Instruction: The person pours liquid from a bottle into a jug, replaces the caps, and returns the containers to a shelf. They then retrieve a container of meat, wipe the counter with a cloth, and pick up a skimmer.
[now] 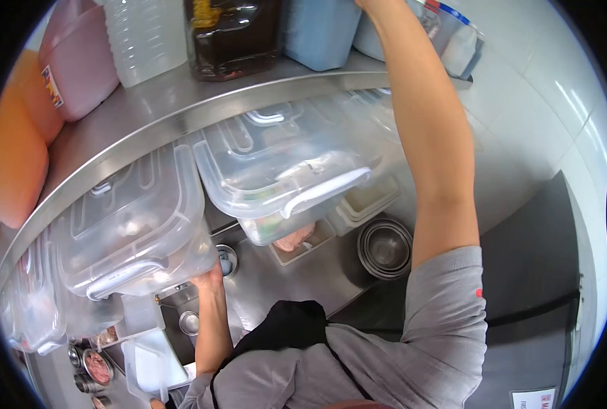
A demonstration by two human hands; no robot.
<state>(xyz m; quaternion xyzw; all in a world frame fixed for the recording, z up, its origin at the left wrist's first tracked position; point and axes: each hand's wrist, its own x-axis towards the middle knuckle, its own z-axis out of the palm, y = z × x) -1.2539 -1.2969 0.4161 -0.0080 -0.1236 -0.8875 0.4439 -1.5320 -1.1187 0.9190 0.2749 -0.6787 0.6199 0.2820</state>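
My right arm reaches up to the top shelf. Only a small part of my right hand shows at the top edge, beside a blue container; its fingers are not clear. My left hand is lower, at the right side of a large clear lidded box. That box hides its fingers, so any grip cannot be made out. A second clear lidded box with a white handle is to the right. Just behind my left hand is a small round metal container.
Above the boxes runs a metal shelf with bottles and tubs. Below are a tray of pink meat, nested metal bowls and a bowl of pink food. A fingertip shows at the bottom edge beside a clear container.
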